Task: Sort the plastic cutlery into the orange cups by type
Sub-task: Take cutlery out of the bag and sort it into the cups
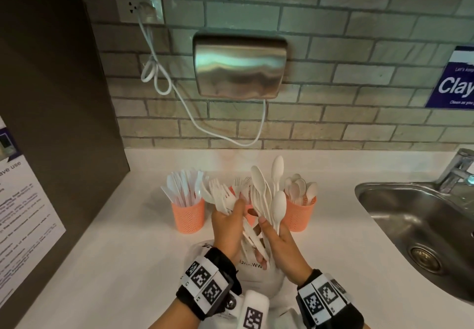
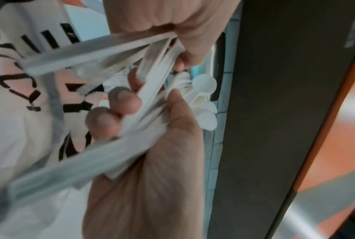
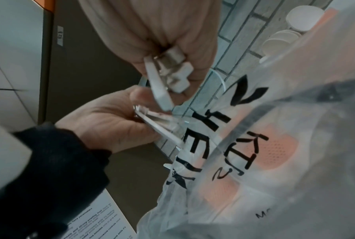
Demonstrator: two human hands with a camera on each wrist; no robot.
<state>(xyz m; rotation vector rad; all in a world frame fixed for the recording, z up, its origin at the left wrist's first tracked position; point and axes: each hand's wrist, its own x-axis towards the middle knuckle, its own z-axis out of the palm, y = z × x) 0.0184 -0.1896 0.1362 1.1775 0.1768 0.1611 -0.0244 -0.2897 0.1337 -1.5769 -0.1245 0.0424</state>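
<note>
Three orange mesh cups stand in a row on the white counter. The left cup (image 1: pixel 188 217) holds knives, the right cup (image 1: pixel 300 217) holds spoons, and the middle cup (image 1: pixel 249 212), with forks in it, is mostly hidden behind my hands. My left hand (image 1: pixel 229 219) grips a fan of white forks (image 1: pixel 220 196) by their handles (image 2: pixel 150 103). My right hand (image 1: pixel 272 233) grips a bunch of white spoons (image 1: pixel 266 195) by the handle ends (image 3: pixel 170 76). Both bundles cross just in front of the middle cup, above a clear printed plastic bag (image 1: pixel 256 275).
A steel sink (image 1: pixel 410 228) with a faucet (image 1: pixel 455 171) lies to the right. A hand dryer (image 1: pixel 238 67) with a white cord (image 1: pixel 195 121) hangs on the brick wall behind the cups. A dark panel (image 1: pixel 51 123) with a paper notice (image 1: pixel 23 213) bounds the left side.
</note>
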